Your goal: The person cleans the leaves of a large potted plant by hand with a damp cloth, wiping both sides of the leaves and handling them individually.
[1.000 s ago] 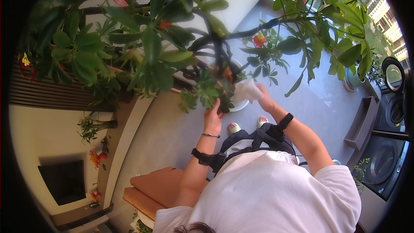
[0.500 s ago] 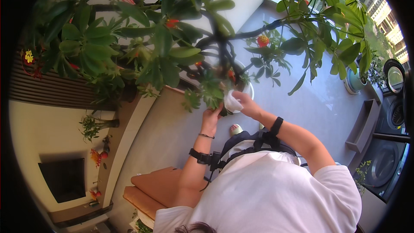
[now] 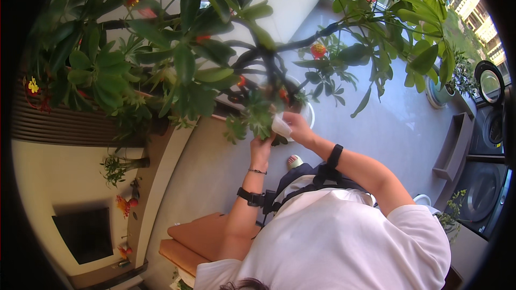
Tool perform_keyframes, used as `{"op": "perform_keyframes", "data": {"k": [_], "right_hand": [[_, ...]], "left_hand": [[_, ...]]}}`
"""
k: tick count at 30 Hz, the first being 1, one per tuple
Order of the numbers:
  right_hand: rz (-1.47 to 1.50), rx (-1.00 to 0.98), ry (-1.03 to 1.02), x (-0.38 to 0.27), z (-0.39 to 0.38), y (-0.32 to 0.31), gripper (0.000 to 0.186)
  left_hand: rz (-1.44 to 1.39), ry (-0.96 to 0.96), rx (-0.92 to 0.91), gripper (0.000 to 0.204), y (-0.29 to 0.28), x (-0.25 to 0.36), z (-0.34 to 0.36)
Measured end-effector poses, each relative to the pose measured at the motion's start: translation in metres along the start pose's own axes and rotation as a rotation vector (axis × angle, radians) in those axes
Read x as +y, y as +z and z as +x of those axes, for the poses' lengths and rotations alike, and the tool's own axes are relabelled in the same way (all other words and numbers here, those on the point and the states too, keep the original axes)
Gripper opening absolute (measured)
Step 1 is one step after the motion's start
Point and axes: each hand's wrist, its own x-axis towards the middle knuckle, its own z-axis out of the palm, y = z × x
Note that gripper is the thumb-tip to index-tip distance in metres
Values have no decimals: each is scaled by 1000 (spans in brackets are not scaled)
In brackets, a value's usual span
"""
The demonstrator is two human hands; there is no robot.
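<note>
A big potted plant (image 3: 255,121) with glossy green leaves and dark branches spreads before me, with small red ornaments (image 3: 318,50) hung in it. My right hand (image 3: 297,128) is closed on a white wipe (image 3: 280,124), which it holds against the low leaves near the trunk. Just left of it and a little lower, my left hand (image 3: 261,149) reaches up under the leaf cluster, its fingers closed at a dark leaf (image 3: 278,139). Foliage partly covers its fingertips. Behind my right hand shows the rim of a white pot (image 3: 310,120).
Branches reach far to both sides above my hands. A brown leather seat (image 3: 196,236) stands by my left arm. On the left runs a long shelf (image 3: 167,161) with vases. At right are a grey trough (image 3: 452,145), a smaller potted plant (image 3: 441,94) and dark front-loading machines (image 3: 481,193).
The whole view has shifted slightly. My right hand has moved a little left with the wipe, closer to the leaves. My left hand keeps its place under the leaf cluster.
</note>
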Motion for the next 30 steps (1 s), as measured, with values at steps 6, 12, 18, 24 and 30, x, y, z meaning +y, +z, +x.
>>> {"op": "perform_keyframes", "data": {"k": [6,12,18,24,30], "right_hand": [[150,214,74,-12,-15,-10,20],[291,322,81,28,-27,-68,33],[320,308,113,33,-41,-87,35],[377,247,378,11,-56,-90,31],[377,-32,461,23,-64,-83,33]], "left_hand": [[4,-23,8,23,6,11,-3],[-256,-85,-164,23,12,17,-13],[-314,-142,-329,26,9,0,-31],[-317,-233,-213,33,-8,-14,-44],[287,269,370,34,-7,-47,-19]]}}
